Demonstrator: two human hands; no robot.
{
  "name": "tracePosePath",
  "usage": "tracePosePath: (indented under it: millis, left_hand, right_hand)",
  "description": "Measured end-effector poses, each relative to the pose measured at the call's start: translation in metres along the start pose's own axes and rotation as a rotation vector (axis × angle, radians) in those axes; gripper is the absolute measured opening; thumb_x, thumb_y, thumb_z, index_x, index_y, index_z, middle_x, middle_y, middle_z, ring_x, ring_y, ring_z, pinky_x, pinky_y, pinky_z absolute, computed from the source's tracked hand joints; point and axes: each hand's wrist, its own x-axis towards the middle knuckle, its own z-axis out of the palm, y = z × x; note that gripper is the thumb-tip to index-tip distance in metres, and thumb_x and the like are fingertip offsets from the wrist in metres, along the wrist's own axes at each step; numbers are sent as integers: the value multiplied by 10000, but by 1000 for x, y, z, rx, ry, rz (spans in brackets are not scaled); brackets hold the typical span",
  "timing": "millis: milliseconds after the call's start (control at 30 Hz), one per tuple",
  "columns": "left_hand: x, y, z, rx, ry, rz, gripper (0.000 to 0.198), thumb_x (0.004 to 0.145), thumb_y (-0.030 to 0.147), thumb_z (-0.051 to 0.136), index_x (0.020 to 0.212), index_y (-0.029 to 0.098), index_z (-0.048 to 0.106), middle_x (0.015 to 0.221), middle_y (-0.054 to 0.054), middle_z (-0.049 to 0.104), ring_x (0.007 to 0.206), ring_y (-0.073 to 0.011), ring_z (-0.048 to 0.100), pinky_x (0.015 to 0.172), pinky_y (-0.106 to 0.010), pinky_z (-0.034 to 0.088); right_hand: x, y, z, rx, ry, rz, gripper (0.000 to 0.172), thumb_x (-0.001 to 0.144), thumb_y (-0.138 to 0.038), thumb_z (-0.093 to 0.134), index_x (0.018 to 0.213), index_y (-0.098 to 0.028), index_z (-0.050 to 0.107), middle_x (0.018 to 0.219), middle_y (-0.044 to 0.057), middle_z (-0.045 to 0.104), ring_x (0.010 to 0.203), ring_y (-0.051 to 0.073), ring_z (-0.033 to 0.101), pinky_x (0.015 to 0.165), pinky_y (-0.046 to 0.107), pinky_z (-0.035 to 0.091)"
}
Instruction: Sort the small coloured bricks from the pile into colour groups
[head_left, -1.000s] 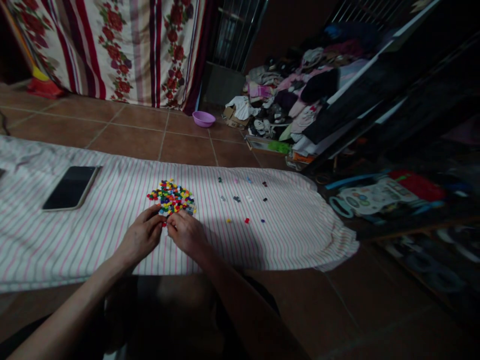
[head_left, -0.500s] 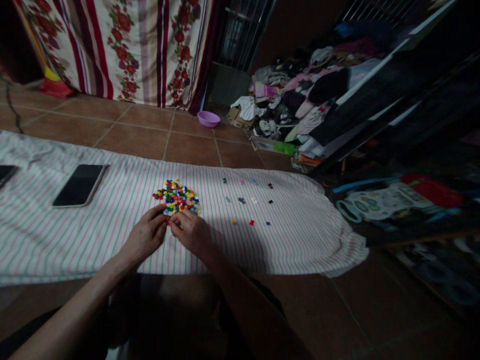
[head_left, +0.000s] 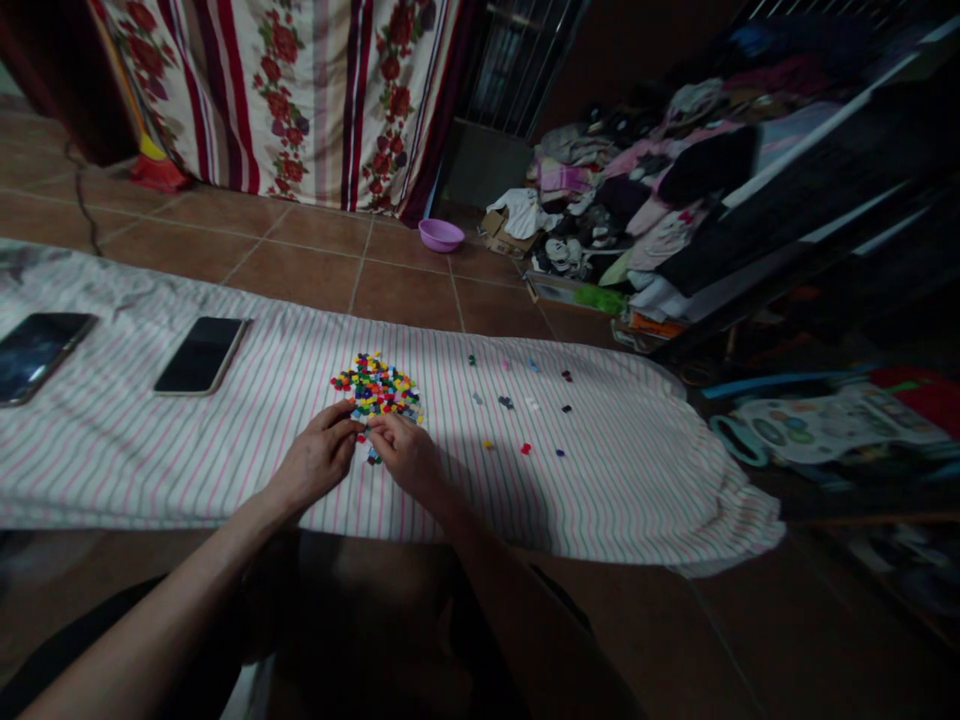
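Note:
A pile of tiny coloured pieces [head_left: 379,383], like small building bricks, lies on the striped cloth. At its near edge, my left hand [head_left: 321,455] has its fingers bent and drawn together; whatever is in them is too small to name. My right hand [head_left: 409,455] meets it from the right, thumb and fingers pinched, their contents hidden. The fingertips of both hands nearly touch. A few loose pieces [head_left: 373,456] lie just below them. Farther right, small colour-sorted groups sit in rows, among them red pieces [head_left: 526,449], dark grey pieces [head_left: 506,402] and a yellow piece [head_left: 487,445].
Two phones, a nearer-edge one [head_left: 37,355] and another [head_left: 201,356], lie left on the striped cloth [head_left: 300,350]. Beyond it stand a purple basin [head_left: 441,236] on the tiled floor and a heap of clothes [head_left: 600,190]. A floral curtain [head_left: 322,100] hangs behind.
The view has shifted, so the cloth and its things sit farther right in the picture. Both hands stay together at the pile's near edge; loose pieces below them now show more clearly.

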Motion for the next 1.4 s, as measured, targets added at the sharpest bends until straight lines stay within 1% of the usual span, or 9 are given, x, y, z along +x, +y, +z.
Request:
tracePosePath:
  millis: [167,267,367,467,567,767,967,1133,1400]
  left_hand:
    - [-1,-1,1,-4,8,-19,310,918,282,379,998,186,663,1296,-116,553,1189,-230,560,1022,-404,490]
    - [0,0,1,0,-7,-19,309,921,282,378,978,184,666,1292,-117,555,1192,-229,558,1029,-400,483]
    - [0,0,0,9,-17,-7,312,924,279,376,974,176,666,1281,-126,557,1193,-231,557,1028,-400,481]
    - [0,-1,1,16,-13,1,304,920,279,382,977,181,665,1283,-119,558,1197,-230,553,1026,-397,483]
    - [-1,-2,1,28,-5,-3,300,915,281,387,981,188,665,1278,-112,563,1187,-228,561,1019,-395,490]
    - [-1,-1,0,40,-10,-4,293,907,276,398,991,195,667,1293,-109,562,1175,-235,570,1010,-411,499]
    - [-1,-1,0,23,0,-4,284,903,269,401,986,200,663,1290,-99,563,1165,-225,574,1010,-401,498]
    - [-1,-1,0,27,-16,-6,293,915,281,389,995,196,658,1294,-103,556,1181,-219,563,1020,-386,487]
    - [0,1,-2,19,-21,-8,299,913,280,392,983,192,670,1285,-107,565,1159,-228,577,1006,-399,501]
  right_hand:
    - [3,5,-2,87,32,-11,204,895,-190,510,990,-217,689,913,32,674,839,146,625,770,253,489]
    - [6,12,-8,126,117,4,186,884,-210,524,953,-212,697,899,34,666,830,147,621,765,255,493]
    - [9,21,-22,119,203,54,188,875,-229,519,924,-199,698,887,37,658,762,136,609,731,248,494]
    - [12,34,-41,42,263,91,203,860,-230,510,920,-189,700,864,42,654,712,134,592,716,250,490]
    - [13,50,-62,-71,310,139,225,851,-226,493,922,-174,700,862,61,657,732,147,601,725,257,486]
    - [6,89,-90,-340,352,350,265,831,-208,467,953,-161,697,868,82,677,766,177,604,764,285,460]
    - [-1,109,-96,-439,282,416,277,804,-164,469,979,-186,683,898,67,695,749,169,600,731,272,437]
    - [-1,108,-95,-443,241,441,240,785,-167,526,968,-197,678,852,45,688,752,168,600,711,264,431]
    - [-1,110,-91,-439,232,454,233,771,-159,540,952,-190,685,846,45,672,788,173,602,728,269,439]
